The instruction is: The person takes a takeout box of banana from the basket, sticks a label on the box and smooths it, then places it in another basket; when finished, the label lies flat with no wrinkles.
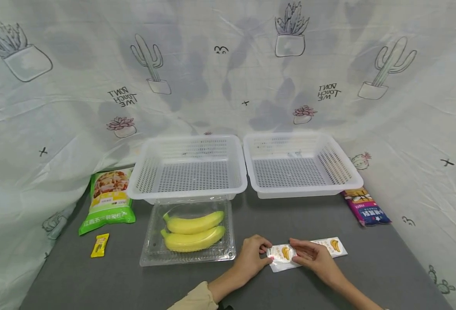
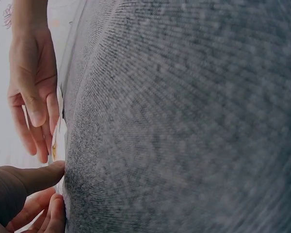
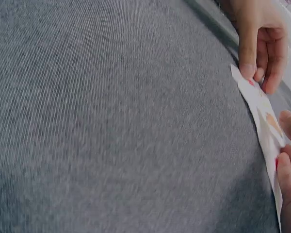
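Note:
A white strip of banana labels [image 1: 330, 247] lies on the dark cloth at the right front. One label [image 1: 282, 253] at its left end sits between the hands, its right edge looking raised in the right wrist view. My left hand [image 1: 252, 258] pinches the left end between thumb and fingers. The right hand [image 1: 316, 260] holds that label's right edge with its thumb and fingertips. Left of the hands stands a clear plastic box [image 1: 228, 254] with two yellow bananas [image 1: 193, 232] inside. The right hand partly covers the strip's middle.
Two white perforated baskets [image 1: 187, 192] [image 1: 309, 189] stand side by side behind. At the left lie a green food bag [image 1: 109, 200] and a small yellow packet [image 1: 100, 245]. A purple-blue packet [image 1: 367, 209] lies beside the right basket. A patterned curtain [image 1: 228, 64] hangs behind.

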